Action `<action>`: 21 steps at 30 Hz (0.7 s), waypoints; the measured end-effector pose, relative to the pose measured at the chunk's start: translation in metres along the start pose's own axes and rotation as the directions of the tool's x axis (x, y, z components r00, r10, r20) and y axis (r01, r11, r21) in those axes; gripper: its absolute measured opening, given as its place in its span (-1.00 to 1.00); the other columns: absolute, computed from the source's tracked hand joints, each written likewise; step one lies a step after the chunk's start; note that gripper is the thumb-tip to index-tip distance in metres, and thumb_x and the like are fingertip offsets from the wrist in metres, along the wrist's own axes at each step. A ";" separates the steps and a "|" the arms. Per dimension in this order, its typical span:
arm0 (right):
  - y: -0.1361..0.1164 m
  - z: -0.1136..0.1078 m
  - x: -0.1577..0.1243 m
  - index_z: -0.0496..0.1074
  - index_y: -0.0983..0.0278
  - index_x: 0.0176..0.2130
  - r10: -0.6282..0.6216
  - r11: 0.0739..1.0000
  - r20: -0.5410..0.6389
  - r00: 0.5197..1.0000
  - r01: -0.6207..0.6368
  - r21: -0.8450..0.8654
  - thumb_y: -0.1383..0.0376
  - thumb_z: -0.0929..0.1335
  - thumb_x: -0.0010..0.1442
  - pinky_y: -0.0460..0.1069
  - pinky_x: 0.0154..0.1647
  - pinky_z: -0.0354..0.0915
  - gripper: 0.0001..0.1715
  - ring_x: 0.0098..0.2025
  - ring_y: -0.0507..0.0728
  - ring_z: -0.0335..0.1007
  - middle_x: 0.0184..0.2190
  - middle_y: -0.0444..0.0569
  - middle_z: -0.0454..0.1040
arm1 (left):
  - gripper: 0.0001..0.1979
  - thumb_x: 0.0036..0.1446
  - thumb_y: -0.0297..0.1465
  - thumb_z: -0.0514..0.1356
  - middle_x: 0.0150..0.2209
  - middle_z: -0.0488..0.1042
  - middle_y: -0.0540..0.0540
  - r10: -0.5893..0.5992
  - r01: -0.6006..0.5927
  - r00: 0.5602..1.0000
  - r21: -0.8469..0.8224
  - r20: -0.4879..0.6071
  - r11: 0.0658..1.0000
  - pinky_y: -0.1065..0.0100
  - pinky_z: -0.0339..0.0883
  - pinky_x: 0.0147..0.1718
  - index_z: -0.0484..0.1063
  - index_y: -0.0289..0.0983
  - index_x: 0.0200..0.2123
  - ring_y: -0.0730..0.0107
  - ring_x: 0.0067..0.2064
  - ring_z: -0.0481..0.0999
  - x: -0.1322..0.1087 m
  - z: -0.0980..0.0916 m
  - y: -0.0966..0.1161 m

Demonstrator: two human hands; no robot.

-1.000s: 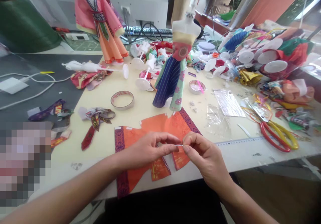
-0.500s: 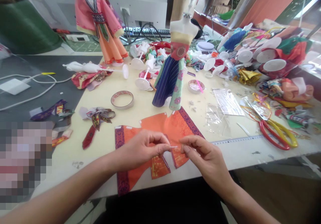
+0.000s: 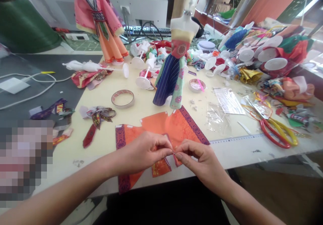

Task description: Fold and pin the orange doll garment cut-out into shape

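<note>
My left hand (image 3: 145, 151) and my right hand (image 3: 199, 161) meet fingertip to fingertip just above the table's near edge. Both pinch a tiny thin piece between them; it is too small to name. Under the hands lies a flat orange doll robe (image 3: 161, 130) with purple patterned borders. Behind it stands a headless white doll torso (image 3: 174, 70) in a blue striped skirt with a red sash.
A tape ring (image 3: 122, 99) lies left of the doll. Red and yellow scissors (image 3: 277, 132) rest at the right. Clear plastic bags (image 3: 222, 110), a small dish (image 3: 197, 85), white doll stands (image 3: 143, 82), a dressed pink doll (image 3: 101, 23) and fabric heaps (image 3: 277, 57) crowd the back.
My hands have drawn closer together and slightly lower, toward the table's near edge; the small gap between the fingertips has closed.
</note>
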State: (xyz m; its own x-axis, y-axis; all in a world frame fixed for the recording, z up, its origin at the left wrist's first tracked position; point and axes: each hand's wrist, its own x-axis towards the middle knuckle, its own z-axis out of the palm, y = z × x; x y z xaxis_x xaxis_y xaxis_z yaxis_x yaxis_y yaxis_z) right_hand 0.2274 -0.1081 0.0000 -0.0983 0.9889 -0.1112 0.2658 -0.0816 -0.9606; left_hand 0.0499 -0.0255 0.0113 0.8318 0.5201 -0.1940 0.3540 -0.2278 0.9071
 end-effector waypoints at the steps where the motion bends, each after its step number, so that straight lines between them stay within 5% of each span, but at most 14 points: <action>1: 0.001 0.000 -0.001 0.40 0.30 -0.46 0.012 1.000 0.004 1.000 -0.012 0.005 0.29 0.33 0.15 -0.11 -0.42 0.18 -0.83 -0.46 -0.01 0.27 -0.53 -0.14 0.38 | -0.81 0.19 -0.35 0.09 -0.40 0.46 0.01 0.007 -0.007 1.000 -0.002 0.008 1.000 0.46 0.25 -0.36 0.47 -0.27 -0.34 0.47 -0.35 0.42 0.001 0.000 -0.001; 8: 0.014 0.001 -0.009 0.40 0.31 -0.45 0.182 0.971 0.023 0.983 -0.183 0.154 0.20 0.33 0.16 -0.13 -0.49 0.16 -0.76 -0.51 -0.03 0.20 -0.53 -0.14 0.38 | -0.75 0.17 -0.33 0.10 -0.27 0.52 -0.04 -0.038 0.045 0.993 0.062 -0.112 0.997 0.36 0.31 -0.23 0.42 -0.24 -0.11 0.36 -0.24 0.47 0.007 -0.005 -0.010; 13: 0.022 -0.004 -0.016 0.41 0.31 -0.46 0.278 0.929 -0.057 0.959 -0.254 0.267 0.15 0.34 0.15 -0.14 -0.48 0.15 -0.71 -0.53 -0.05 0.19 -0.56 -0.15 0.39 | -0.78 0.15 -0.33 0.12 -0.18 0.52 -0.04 -0.018 0.030 0.981 0.060 -0.193 0.998 0.35 0.32 -0.14 0.43 -0.24 -0.15 0.34 -0.14 0.48 0.014 -0.016 -0.022; 18: 0.024 -0.006 -0.015 0.40 0.30 -0.42 0.343 0.881 -0.075 0.936 -0.293 0.371 0.13 0.36 0.14 -0.12 -0.47 0.15 -0.73 -0.52 -0.04 0.18 -0.50 -0.13 0.42 | -0.84 0.18 -0.36 0.08 -0.31 0.52 -0.03 0.087 -0.053 0.975 0.163 -0.207 0.985 0.36 0.33 -0.24 0.44 -0.27 -0.30 0.38 -0.25 0.48 0.018 -0.019 -0.031; 21: 0.021 -0.004 -0.012 0.39 0.29 -0.42 0.368 0.849 -0.073 0.927 -0.303 0.433 0.14 0.37 0.13 -0.12 -0.46 0.14 -0.74 -0.54 -0.05 0.19 -0.50 -0.14 0.42 | -0.82 0.17 -0.41 0.08 -0.32 0.52 -0.06 0.249 -0.182 0.944 0.286 -0.218 0.941 0.32 0.30 -0.22 0.40 -0.29 -0.45 0.38 -0.26 0.46 0.015 -0.016 -0.036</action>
State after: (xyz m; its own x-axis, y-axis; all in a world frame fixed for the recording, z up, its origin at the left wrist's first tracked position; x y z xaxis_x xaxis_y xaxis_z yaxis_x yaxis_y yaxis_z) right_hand 0.2383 -0.1208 -0.0173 0.0765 0.8958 -0.4379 -0.1597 -0.4225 -0.8922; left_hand 0.0432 0.0035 -0.0181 0.7800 0.6134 0.1241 0.3039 -0.5447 0.7816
